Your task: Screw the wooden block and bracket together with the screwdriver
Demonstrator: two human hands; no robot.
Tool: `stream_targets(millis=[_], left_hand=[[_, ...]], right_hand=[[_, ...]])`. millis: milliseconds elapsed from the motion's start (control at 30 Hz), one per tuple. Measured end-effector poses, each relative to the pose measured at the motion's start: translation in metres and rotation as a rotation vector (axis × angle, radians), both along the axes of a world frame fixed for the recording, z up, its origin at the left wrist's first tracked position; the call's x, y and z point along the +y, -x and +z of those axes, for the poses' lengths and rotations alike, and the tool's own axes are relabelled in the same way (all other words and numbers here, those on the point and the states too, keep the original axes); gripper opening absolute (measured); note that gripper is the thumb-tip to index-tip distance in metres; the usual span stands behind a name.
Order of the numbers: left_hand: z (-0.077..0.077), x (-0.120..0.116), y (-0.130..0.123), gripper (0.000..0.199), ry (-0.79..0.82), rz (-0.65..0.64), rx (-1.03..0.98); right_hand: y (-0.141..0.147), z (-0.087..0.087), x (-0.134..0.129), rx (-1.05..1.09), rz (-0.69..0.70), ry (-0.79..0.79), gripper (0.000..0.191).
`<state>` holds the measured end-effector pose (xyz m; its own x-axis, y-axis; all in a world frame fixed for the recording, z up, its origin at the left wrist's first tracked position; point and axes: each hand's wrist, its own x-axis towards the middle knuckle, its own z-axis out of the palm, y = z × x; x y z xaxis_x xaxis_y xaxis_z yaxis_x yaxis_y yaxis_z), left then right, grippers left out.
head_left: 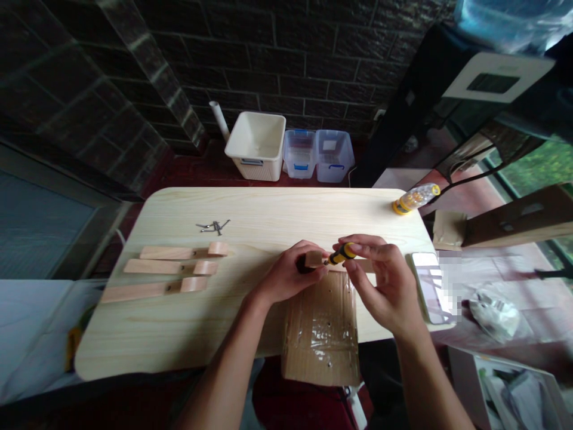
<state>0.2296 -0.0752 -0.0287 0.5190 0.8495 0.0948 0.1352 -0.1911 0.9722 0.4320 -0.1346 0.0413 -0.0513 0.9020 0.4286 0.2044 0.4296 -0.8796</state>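
Observation:
My left hand (295, 269) grips the block end of a wooden piece (314, 258) over the table. In my right hand (382, 275) is a yellow and black screwdriver (341, 254), its tip pointing left against the wood beside the block. The piece's flat strip runs right, behind my right fingers. Under it lies a taped cardboard piece (321, 334) that overhangs the table's front edge. Three similar wooden pieces (154, 267) lie side by side at the left, each with a block at its right end. Behind them is a small pile of screws (216, 227).
A clear bottle with yellow ends (416, 199) stands at the table's (179, 334) back right corner. A phone (432, 286) lies at the right edge. Bins (257, 143) sit on the floor beyond; a cardboard box (519, 218) is at the right.

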Motion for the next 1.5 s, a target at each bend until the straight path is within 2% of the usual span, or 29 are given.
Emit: stream_targets(millis=[233,567,833,1167,1500], left_hand=[[-0.0009,-0.0001,0.0010,0.016,-0.020,-0.005,0.001],[-0.0017,-0.0002,0.0006,0.017,-0.021,-0.002,0.002],[0.0005,-0.0001,0.0006,0.016,-0.011,-0.010,0.000],[-0.0007,0.0000,0.0000,0.016,-0.024,-0.012,0.006],[-0.0003,0.0001,0.0006,0.015,-0.011,-0.008,0.007]], right_hand=[[0.0016,0.0044,-0.0024,0.008,0.014,0.020,0.027],[-0.0021,-0.0022,-0.0004,0.006,-0.001,-0.003,0.030],[0.0008,0.0037,-0.0035,0.010,0.016,0.018,0.028],[-0.0011,-0.0022,-0.0001,0.005,-0.008,0.001,0.030],[0.0015,0.0034,-0.0042,0.021,0.021,0.034,0.029]])
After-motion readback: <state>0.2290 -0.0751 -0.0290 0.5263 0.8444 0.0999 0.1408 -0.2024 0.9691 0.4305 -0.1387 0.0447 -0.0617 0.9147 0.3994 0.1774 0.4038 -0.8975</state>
